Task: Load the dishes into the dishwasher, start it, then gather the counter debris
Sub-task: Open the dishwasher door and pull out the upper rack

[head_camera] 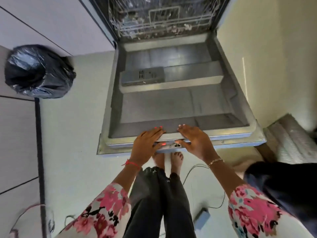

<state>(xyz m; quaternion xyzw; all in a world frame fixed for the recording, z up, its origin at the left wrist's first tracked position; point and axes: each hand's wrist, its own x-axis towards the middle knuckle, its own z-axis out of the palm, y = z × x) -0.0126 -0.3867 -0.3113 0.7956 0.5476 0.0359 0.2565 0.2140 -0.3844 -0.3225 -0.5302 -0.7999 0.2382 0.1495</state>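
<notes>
The dishwasher door (171, 103) lies open and flat in front of me, its grey inner face up, with the detergent compartment (142, 76) at its left. Behind it the wire rack (161, 19) sits inside the tub with blurred items in it. My left hand (147, 145) and my right hand (195, 141) hold the near edge of the door side by side. Their fingers lie over the inner face and their thumbs press the front edge by the latch (176, 145).
A bin lined with a black bag (37, 71) stands on the floor at the left by grey cabinet fronts. My bare feet (169, 160) are under the door edge. A cable (205, 169) and a small blue-grey box (202, 219) lie on the floor; dark cloth (283, 186) is at the right.
</notes>
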